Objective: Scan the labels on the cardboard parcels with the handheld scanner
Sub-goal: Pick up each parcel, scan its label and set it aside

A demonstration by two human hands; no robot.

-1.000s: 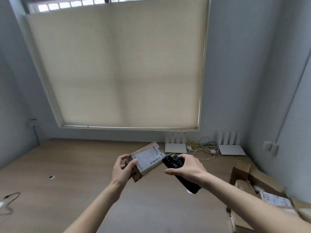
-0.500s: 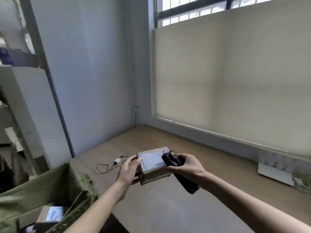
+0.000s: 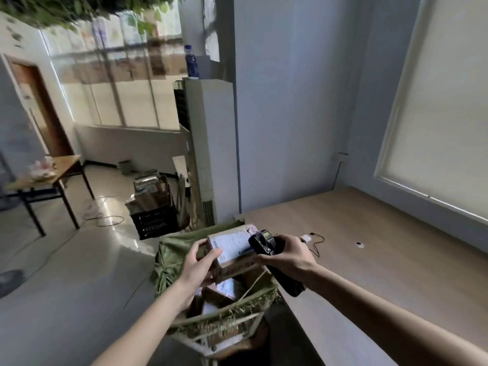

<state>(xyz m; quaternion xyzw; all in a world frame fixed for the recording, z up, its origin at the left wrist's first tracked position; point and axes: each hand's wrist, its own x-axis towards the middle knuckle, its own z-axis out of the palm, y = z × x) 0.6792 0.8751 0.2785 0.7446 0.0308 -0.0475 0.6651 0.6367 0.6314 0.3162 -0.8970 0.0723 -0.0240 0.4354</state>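
A small cardboard parcel with a white label on top is held in the air above a green sack. My left hand grips its left end, thumb on the label. My right hand grips a black handheld scanner whose head sits just over the parcel's right edge; its handle sticks out below my wrist. Inside the sack lie other parcels with white labels, partly hidden.
A wooden table stretches to the right, with a small white charger and cable on it. Behind the sack stand a black crate and a tall white air conditioner. A desk is at far left.
The view has swung left from the window and table to the sack on the floor side. Both hands carried the parcel and scanner along, and they now hang over the sack's opening.
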